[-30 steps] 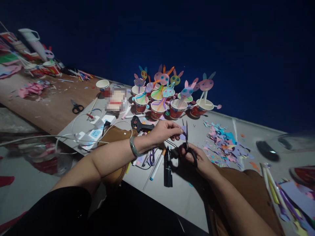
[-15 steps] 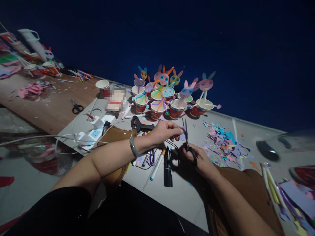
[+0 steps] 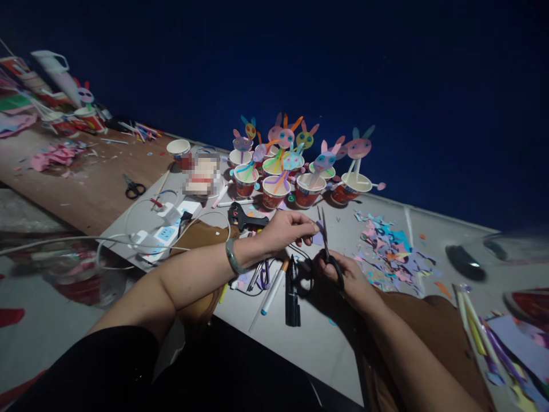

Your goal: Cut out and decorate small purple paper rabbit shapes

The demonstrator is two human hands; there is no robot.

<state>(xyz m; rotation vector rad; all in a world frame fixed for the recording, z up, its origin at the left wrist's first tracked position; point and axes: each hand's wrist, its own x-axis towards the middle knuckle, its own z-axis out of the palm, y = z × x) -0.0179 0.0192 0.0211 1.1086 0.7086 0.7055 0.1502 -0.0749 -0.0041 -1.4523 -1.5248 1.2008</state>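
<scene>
My left hand (image 3: 288, 230) pinches a small piece of purple paper (image 3: 318, 233) between thumb and fingers. In my right hand (image 3: 343, 276) is a pair of black-handled scissors (image 3: 325, 243), blades pointing up and slightly parted beside the paper. Whether the blades touch the paper I cannot tell. Below the hands lie a black marker (image 3: 292, 297) and a white pen with a blue end (image 3: 274, 289). A black glue gun (image 3: 246, 217) rests just beyond my left wrist, which wears a green bangle (image 3: 232, 256).
Several paper cups (image 3: 277, 193) with paper rabbit figures stand at the back. Coloured paper scraps (image 3: 388, 246) are heaped at the right. At the left are a power strip (image 3: 165, 232) with loose white cables, and another pair of scissors (image 3: 134, 187) on a brown table (image 3: 98, 189).
Both hands stay almost in place. The purple paper and the scissors have shifted only very slightly.
</scene>
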